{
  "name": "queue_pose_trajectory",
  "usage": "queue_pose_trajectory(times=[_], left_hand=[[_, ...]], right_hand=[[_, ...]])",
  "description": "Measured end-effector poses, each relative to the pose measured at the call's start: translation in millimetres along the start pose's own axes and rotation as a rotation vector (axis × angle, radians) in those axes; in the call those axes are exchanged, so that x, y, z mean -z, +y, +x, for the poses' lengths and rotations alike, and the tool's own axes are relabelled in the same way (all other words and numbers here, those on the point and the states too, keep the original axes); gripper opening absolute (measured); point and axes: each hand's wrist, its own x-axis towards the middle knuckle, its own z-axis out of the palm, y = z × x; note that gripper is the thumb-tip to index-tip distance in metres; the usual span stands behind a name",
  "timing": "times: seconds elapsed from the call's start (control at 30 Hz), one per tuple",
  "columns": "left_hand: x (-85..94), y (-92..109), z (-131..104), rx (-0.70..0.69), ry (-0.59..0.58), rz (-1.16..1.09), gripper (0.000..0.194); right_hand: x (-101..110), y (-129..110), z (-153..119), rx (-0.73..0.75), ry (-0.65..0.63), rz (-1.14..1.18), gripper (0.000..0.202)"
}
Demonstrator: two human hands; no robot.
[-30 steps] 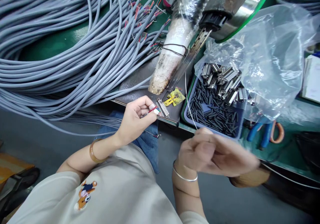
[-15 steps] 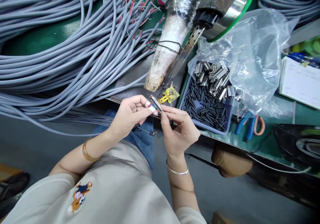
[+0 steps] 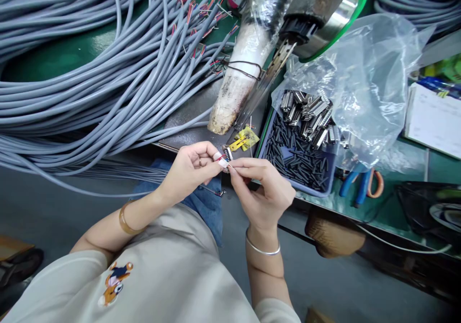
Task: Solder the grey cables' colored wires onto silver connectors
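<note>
One connector (image 3: 228, 154) juts from left hand (image 3: 190, 170), seemingly touching right hand (image 3: 264, 188).

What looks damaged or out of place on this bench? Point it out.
The tip of the white tube looks browned and grimy, perhaps scorched. The clear bag slumps untidily over the tray.

A glossy green tabletop (image 3: 36, 69) catches a whitish patch of light at upper left and runs to the right edge. Below it lies a smooth grey floor (image 3: 230, 279), with a flat-topped orange-brown box (image 3: 14, 247) at lower left.
</note>
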Motion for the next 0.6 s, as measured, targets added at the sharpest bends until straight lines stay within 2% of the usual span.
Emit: queue_pose_trajectory(times=[0.2,0.27,0.4,0.6], left_hand=[[1.3,-4,0,-0.009,0.024,-0.013,0.028],[2.5,-4,2,-0.026,0.046,-0.019,0.027],[3.2,-4,4,-0.06,0.072,-0.04,0.027],[0.9,0,8,-0.098,0.107,-0.013,0.024]], right_hand=[[-7,6,-12,-0.112,0.273,0.031,0.021],[-6,7,-14,-0.112,0.261,0.008,0.019],[-9,6,-15,-0.05,0.135,-0.06,0.021],[-16,6,-11,0.023,0.116,-0.129,0.022]])
